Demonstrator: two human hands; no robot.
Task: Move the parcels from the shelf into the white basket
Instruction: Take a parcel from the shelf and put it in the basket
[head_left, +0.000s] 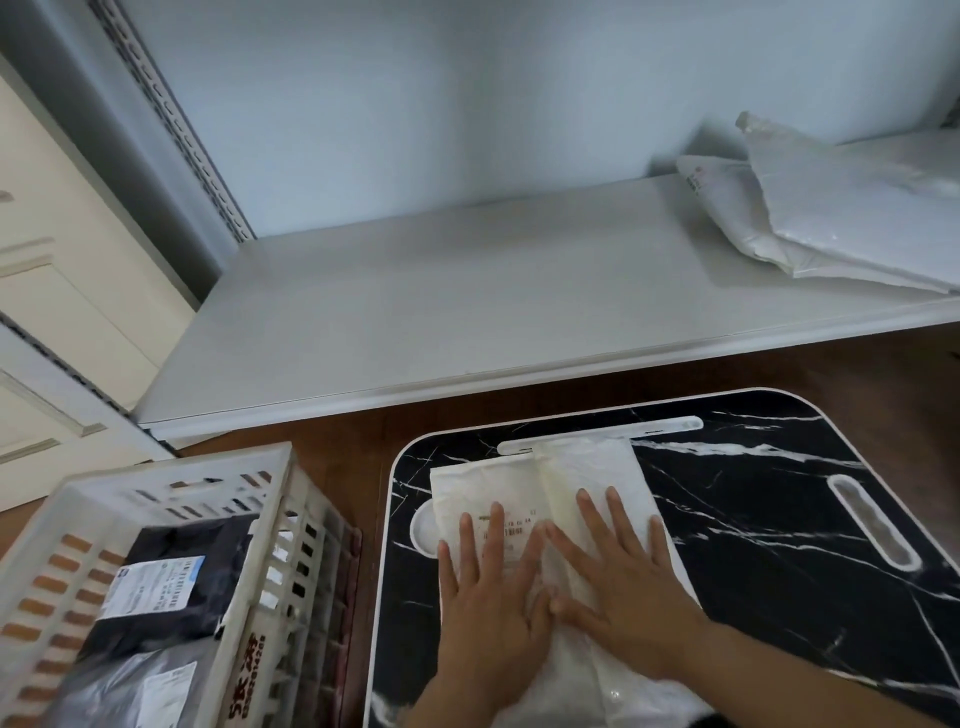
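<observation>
My left hand (488, 592) and right hand (618, 582) press flat, fingers straight, on a white parcel (545, 499) on the surface. The white basket (156, 499) sits left of them. Slick plastic could slip when lifted.

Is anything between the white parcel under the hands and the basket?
Nothing visible. The white parcel lies on the black table under both hands; the basket stands right beside it with open top, two parcels already inside.
</observation>
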